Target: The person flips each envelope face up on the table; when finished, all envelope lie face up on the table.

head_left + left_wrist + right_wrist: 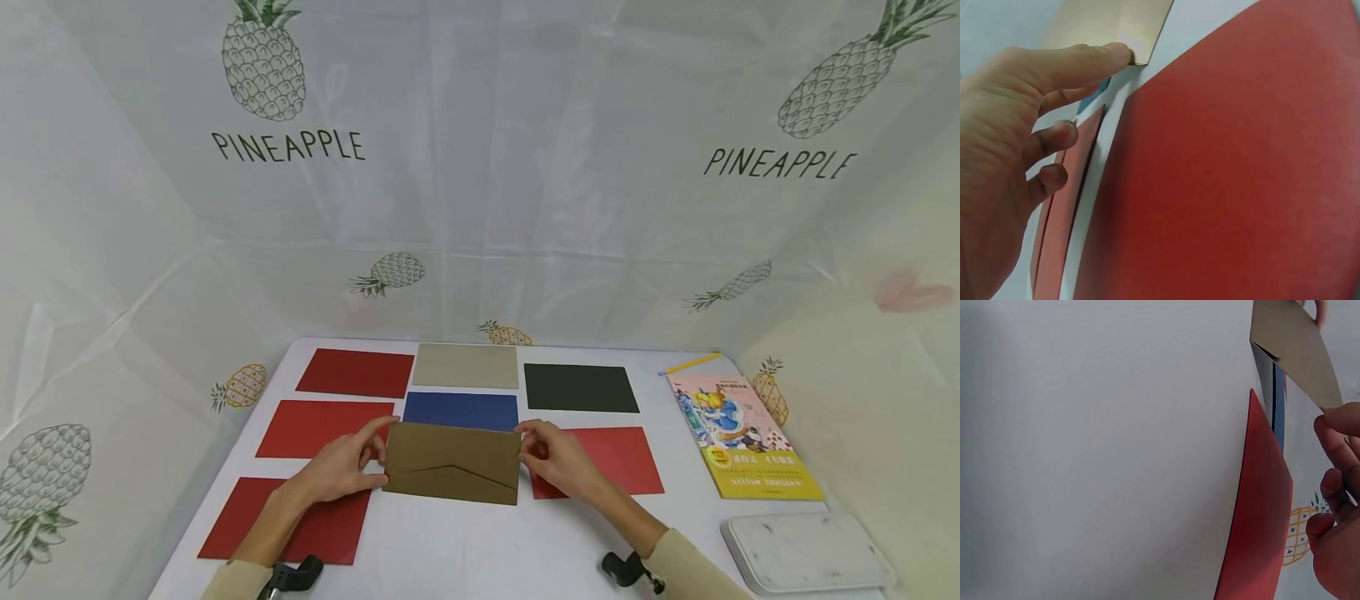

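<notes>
A brown envelope (451, 464) with a pointed flap line across its face is held up between both hands, tilted above the white table. My left hand (347, 463) grips its left edge, the index finger at the top corner and the thumb lower down. In the left wrist view, the left hand's (1029, 119) other fingers are loosely bent. My right hand (561, 457) pinches the upper right corner between thumb and index finger, as the right wrist view shows at the envelope's (1300, 350) corner. Behind the envelope, a blue envelope (461, 410) is partly hidden.
Red envelopes (354, 372) lie in a column at left. A beige envelope (465, 367), a dark green one (581, 388) and a lighter red one (618, 461) lie further right. A pencil (692, 363), a book (746, 437) and a pale flat case (806, 552) line the right side.
</notes>
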The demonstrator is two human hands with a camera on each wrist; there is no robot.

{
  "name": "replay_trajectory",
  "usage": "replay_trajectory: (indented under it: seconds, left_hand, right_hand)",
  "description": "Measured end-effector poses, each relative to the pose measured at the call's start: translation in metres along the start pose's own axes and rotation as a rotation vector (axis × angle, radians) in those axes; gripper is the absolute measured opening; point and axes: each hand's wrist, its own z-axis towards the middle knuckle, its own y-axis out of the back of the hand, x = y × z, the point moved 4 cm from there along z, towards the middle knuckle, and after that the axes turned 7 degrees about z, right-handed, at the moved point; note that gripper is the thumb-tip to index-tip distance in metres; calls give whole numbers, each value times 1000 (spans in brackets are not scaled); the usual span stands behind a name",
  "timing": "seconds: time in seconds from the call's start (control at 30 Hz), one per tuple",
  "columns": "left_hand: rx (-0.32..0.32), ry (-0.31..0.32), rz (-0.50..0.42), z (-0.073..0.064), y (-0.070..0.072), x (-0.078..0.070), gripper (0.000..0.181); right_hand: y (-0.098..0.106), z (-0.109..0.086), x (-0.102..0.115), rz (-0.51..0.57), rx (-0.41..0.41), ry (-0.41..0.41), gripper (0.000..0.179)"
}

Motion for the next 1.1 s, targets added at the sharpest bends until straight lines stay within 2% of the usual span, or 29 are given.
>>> replay_trajectory:
  seconds: [0.1,0.27,0.5,0.67,0.8,0.93,1.1]
  left_hand:
    - [-10,20,43,1,1,-2,93]
    - [-19,16,105,1,1,-4,92]
    - [17,-9,191,1,1,-6,91]
    - [49,-19,238,0,0,-6,90]
    - [73,-27,262,-1,-2,-6,90]
    - [86,-35,262,-1,-3,-6,86]
    - [94,-38,267,-2,-4,-8,83]
  right_hand:
    - [-1,1,0,-6,14,-19,42]
    - [-4,1,0,-32,46,-35,42]
    - [-8,2,-1,-135,87,-49,39]
    - [-10,3,2,-198,97,17,38]
    - [-12,2,3,-296,100,82,39]
    - [-13,1,1,-372,111,84,39]
    - [-16,-1,1,-405,130,72,40]
